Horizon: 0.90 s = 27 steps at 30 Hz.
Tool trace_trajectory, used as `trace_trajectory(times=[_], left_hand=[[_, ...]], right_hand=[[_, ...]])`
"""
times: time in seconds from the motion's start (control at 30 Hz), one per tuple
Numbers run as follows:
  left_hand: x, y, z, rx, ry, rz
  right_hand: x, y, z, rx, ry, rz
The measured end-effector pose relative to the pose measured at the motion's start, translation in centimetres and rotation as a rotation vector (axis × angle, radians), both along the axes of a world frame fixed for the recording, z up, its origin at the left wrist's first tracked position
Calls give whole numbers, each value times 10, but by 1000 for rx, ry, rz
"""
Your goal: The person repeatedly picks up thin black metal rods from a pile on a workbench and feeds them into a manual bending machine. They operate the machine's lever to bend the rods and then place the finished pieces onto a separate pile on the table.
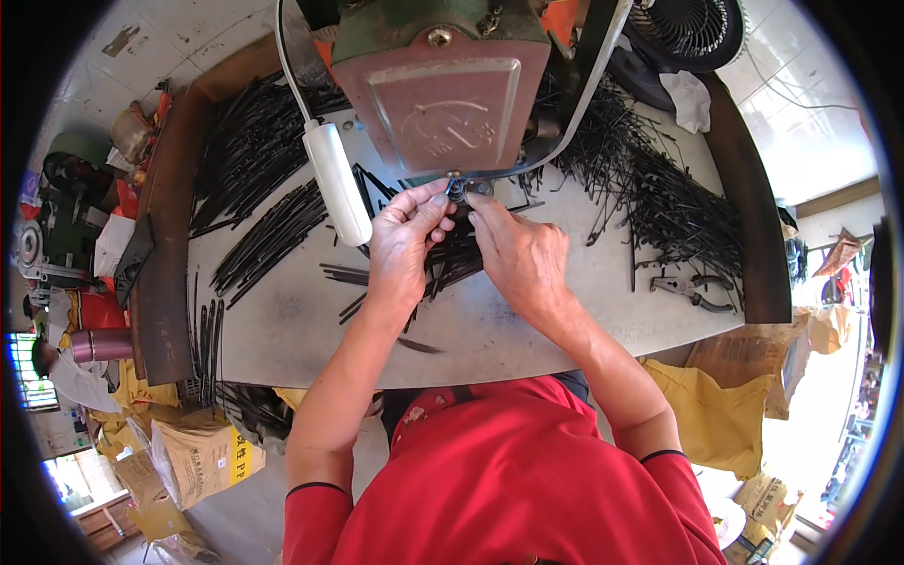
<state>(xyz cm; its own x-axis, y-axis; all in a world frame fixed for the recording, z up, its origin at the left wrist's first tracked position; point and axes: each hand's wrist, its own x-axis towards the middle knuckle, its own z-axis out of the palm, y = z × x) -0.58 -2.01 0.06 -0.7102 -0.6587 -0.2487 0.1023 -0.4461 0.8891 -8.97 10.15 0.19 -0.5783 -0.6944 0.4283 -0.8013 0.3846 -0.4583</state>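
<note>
Beneath the machine head [428, 118], green with a reddish-brown cover plate, both my hands meet at a small metal tool part [458, 188]. My left hand [411, 231] is closed, thumb and index finger pinched at the left of that part. From the right, my right hand [523, 254] reaches in with its fingers bent together against it. Anything small between the fingertips is hidden. Thin black strips [454, 264] lie on the table under and between my hands. A white tube lamp [337, 184] hangs just left of my left hand.
Bundles of black strips [273, 235] cover the table's left side, and a loose heap [673, 212] fills the right. Pliers [692, 290] rest near the right edge. A black fan [683, 33] and a white cloth [687, 100] are at the back right. Raised boards [165, 235] border the table [508, 334].
</note>
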Motion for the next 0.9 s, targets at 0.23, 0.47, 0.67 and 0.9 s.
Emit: trace_trajectory(times=[0.23,0.47,0.67,0.9], left_hand=[[6,2,-3,-48,-48,-5],[8,-2,-2,-26,-60,-50],[5,-2,1,-47,-48,-38],[4,-2,2,-50,-10,-49]], right_hand=[[3,-1,-8,35,-48,13],[-3,-1,-4,24,-82,69],[0,-1,0,6,-99,34],[1,1,-2,-41,-86,27]])
